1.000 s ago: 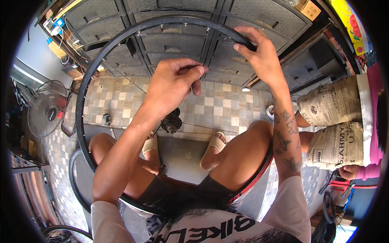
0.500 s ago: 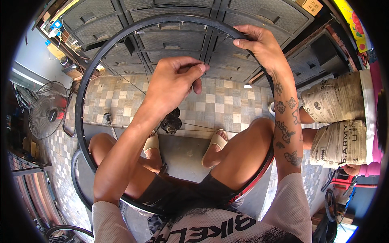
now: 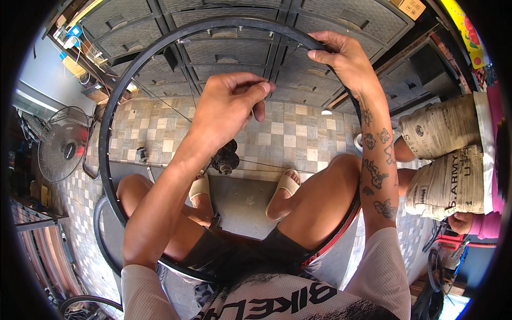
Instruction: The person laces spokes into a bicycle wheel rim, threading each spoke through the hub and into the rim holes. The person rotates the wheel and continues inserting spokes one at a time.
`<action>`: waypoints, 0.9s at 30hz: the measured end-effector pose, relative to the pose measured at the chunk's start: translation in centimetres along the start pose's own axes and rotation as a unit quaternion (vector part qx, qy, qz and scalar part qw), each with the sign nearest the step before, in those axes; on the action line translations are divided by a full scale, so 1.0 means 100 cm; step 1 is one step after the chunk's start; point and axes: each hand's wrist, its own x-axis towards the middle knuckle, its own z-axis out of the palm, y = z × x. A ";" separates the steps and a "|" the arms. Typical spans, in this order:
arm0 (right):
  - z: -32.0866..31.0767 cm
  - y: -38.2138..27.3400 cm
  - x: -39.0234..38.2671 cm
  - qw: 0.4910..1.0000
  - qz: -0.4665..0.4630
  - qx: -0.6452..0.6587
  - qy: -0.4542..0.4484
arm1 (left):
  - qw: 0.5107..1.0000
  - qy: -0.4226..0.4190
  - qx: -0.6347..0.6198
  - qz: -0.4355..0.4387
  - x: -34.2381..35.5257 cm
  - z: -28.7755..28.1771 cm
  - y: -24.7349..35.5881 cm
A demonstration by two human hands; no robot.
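Holding the rim (image 3: 104,144) in your right hand (image 3: 344,61), left hand (image 3: 229,104) curled narrow, contents unclear, you seem to be lacing spokes (image 3: 266,165); next calls for a steady rim

Black lettering (image 3: 296,301) on shirt (image 3: 266,285), dark print (image 3: 455,186) on bystander's shorts (image 3: 434,184)

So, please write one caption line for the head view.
The right hand grips a round black wheel rim; the left hand, curled, is framed inside it, a dark cylindrical hub below.
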 end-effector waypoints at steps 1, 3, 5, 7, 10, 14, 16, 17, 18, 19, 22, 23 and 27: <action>0.000 0.000 0.000 1.000 0.000 0.006 -0.003 | 1.000 0.001 -0.001 -0.002 -0.001 0.000 0.000; 0.000 0.000 0.000 1.000 -0.004 0.004 0.000 | 1.000 0.003 -0.004 -0.004 -0.001 0.000 0.001; 0.000 0.000 0.000 1.000 0.004 0.016 -0.009 | 1.000 0.000 -0.006 -0.001 -0.001 0.000 0.001; 0.000 0.000 0.000 1.000 0.009 0.018 -0.013 | 1.000 -0.002 -0.007 0.003 -0.001 0.000 0.001; 0.001 0.001 -0.001 1.000 0.001 0.020 -0.002 | 1.000 -0.002 -0.010 0.002 -0.001 0.000 0.002; 0.004 0.002 -0.001 0.999 -0.016 0.027 0.018 | 1.000 0.003 -0.013 -0.012 -0.001 0.000 0.005; 0.005 0.003 -0.001 0.999 -0.019 0.025 0.020 | 1.000 0.002 -0.018 -0.017 -0.002 -0.001 0.006; 0.005 0.003 -0.001 0.999 -0.022 0.025 0.021 | 1.000 0.001 -0.023 -0.018 -0.002 -0.001 0.007; 0.005 0.003 -0.001 0.999 -0.026 0.020 0.023 | 0.999 0.000 -0.029 -0.019 -0.002 -0.001 0.007; 0.005 0.003 -0.001 0.999 -0.026 0.024 0.021 | 0.999 0.003 -0.029 -0.021 -0.002 -0.001 0.007; 0.004 0.003 0.000 0.999 -0.024 0.025 0.018 | 0.999 0.008 -0.030 -0.028 -0.001 -0.002 0.007; 0.004 0.003 0.001 0.999 -0.021 0.027 0.017 | 0.999 0.008 -0.031 -0.028 -0.001 -0.002 0.007; 0.004 0.003 0.001 0.999 -0.024 0.022 0.016 | 0.999 0.000 -0.040 -0.026 0.000 -0.001 0.008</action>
